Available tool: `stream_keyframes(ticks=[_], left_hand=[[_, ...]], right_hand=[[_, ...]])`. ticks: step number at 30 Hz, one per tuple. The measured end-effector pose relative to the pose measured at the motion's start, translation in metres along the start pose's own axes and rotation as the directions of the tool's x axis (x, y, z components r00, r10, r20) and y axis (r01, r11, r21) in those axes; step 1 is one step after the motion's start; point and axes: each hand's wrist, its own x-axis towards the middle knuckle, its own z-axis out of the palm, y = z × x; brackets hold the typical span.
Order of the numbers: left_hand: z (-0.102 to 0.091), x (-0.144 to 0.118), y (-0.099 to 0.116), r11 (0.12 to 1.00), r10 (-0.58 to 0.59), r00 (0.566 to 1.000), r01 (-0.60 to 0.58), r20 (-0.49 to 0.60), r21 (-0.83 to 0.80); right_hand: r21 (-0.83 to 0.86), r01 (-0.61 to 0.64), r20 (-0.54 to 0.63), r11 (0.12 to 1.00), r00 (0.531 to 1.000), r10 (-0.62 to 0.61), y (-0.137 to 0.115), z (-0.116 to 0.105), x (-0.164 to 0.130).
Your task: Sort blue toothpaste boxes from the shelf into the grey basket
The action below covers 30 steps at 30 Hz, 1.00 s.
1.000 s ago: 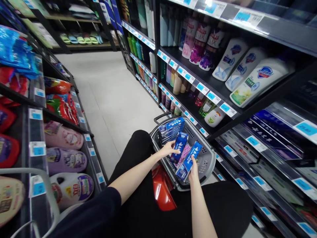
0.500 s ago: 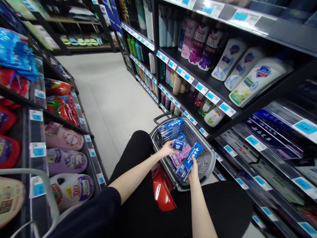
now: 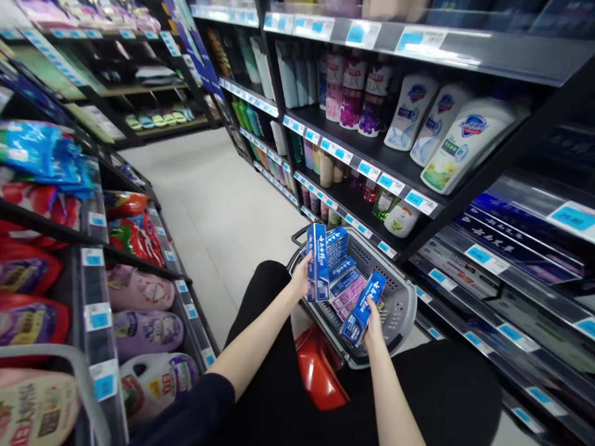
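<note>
Over the basket (image 3: 400,310), our left hand (image 3: 301,279) grips an upright blue box (image 3: 318,262), right hand (image 3: 373,317) fingers closed on another box (image 3: 361,308); light, stiff cartons, probably crushable, best held by long edges.

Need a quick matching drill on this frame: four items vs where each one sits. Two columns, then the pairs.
1. upright blue box
2. tilted blue box
3. pink boxes
4. white bottles

A. on the shelf at right
B. held in the right hand
C. lying in the grey basket
D. held in the left hand

Pairs: 1-D, 2-B, 3-C, 4-A
</note>
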Motion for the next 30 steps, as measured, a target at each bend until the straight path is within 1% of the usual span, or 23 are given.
stream_keyframes(ticks=[2, 4, 6, 8, 10, 11, 12, 13, 14, 15, 16, 17, 18, 19, 21, 23, 25, 27, 30], left_hand=[[-0.003, -0.006, 0.019, 0.999, -0.016, 1.000, 0.017, 0.026, -0.049], [-0.007, -0.014, 0.032, 0.996, -0.020, 0.996, 0.027, 0.082, -0.080], [-0.011, -0.020, 0.040, 0.995, -0.046, 0.990, 0.058, 0.131, -0.086], [-0.014, -0.022, 0.045, 0.997, -0.050, 0.988, 0.058, 0.147, -0.051], [-0.015, -0.017, 0.049, 0.998, -0.002, 0.991, -0.006, 0.134, 0.060], [-0.015, -0.012, 0.053, 0.984, 0.039, 0.993, -0.058, 0.116, 0.167], [-0.014, -0.005, 0.057, 0.934, 0.088, 0.993, -0.111, 0.081, 0.338], [-0.012, 0.004, 0.062, 0.828, 0.153, 0.987, -0.151, 0.042, 0.540], [-0.009, 0.014, 0.068, 0.669, 0.227, 0.974, -0.164, 0.010, 0.725], [-0.006, 0.024, 0.075, 0.481, 0.303, 0.953, -0.147, -0.006, 0.864], [-0.002, 0.036, 0.081, 0.321, 0.359, 0.933, -0.117, -0.007, 0.940], [0.002, 0.047, 0.088, 0.198, 0.393, 0.920, -0.090, 0.005, 0.976], [0.007, 0.057, 0.093, 0.111, 0.401, 0.916, -0.074, 0.023, 0.991], [0.011, 0.068, 0.097, 0.043, 0.388, 0.921, -0.068, 0.046, 0.997], [0.020, 0.085, 0.100, -0.127, 0.332, 0.938, -0.063, 0.102, 0.990], [0.027, 0.098, 0.097, -0.282, 0.252, 0.957, -0.069, 0.143, 0.957], [0.032, 0.110, 0.091, -0.413, 0.181, 0.970, -0.073, 0.161, 0.908], [0.033, 0.120, 0.085, -0.517, 0.136, 0.978, -0.067, 0.159, 0.853], [0.032, 0.133, 0.078, -0.626, 0.109, 0.984, -0.041, 0.140, 0.779]], right_hand=[[0.054, -0.079, -0.024, 0.995, 0.996, 0.080, -0.003, 0.003, -0.002], [0.101, -0.138, -0.030, 0.985, 0.990, 0.141, -0.007, 0.008, -0.004], [0.140, -0.169, -0.021, 0.976, 0.985, 0.173, -0.010, 0.011, -0.007], [0.181, -0.192, -0.019, 0.964, 0.980, 0.199, -0.013, 0.014, -0.009], [0.216, -0.204, -0.015, 0.955, 0.977, 0.212, -0.015, 0.016, -0.011], [0.227, -0.210, -0.008, 0.951, 0.976, 0.217, -0.015, 0.017, -0.011], [0.235, -0.217, 0.001, 0.947, 0.975, 0.223, -0.016, 0.017, -0.012], [0.245, -0.225, 0.004, 0.943, 0.973, 0.231, -0.018, 0.018, -0.012], [0.256, -0.232, -0.001, 0.938, 0.971, 0.241, -0.019, 0.019, -0.013], [0.268, -0.234, -0.010, 0.935, 0.969, 0.246, -0.020, 0.020, -0.013], [0.278, -0.232, -0.022, 0.932, 0.969, 0.248, -0.021, 0.021, -0.013], [0.286, -0.229, -0.034, 0.930, 0.968, 0.249, -0.022, 0.022, -0.013], [0.289, -0.229, -0.040, 0.930, 0.967, 0.250, -0.023, 0.022, -0.013], [0.285, -0.231, -0.039, 0.930, 0.967, 0.252, -0.023, 0.023, -0.012], [0.267, -0.240, -0.018, 0.933, 0.967, 0.254, -0.022, 0.022, -0.011], [0.258, -0.241, 0.008, 0.936, 0.969, 0.247, -0.020, 0.020, -0.008], [0.266, -0.236, 0.022, 0.935, 0.971, 0.239, -0.018, 0.018, -0.005], [0.280, -0.240, 0.018, 0.930, 0.969, 0.245, -0.017, 0.017, -0.002], [0.301, -0.261, -0.002, 0.917, 0.962, 0.274, -0.020, 0.017, 0.000]])
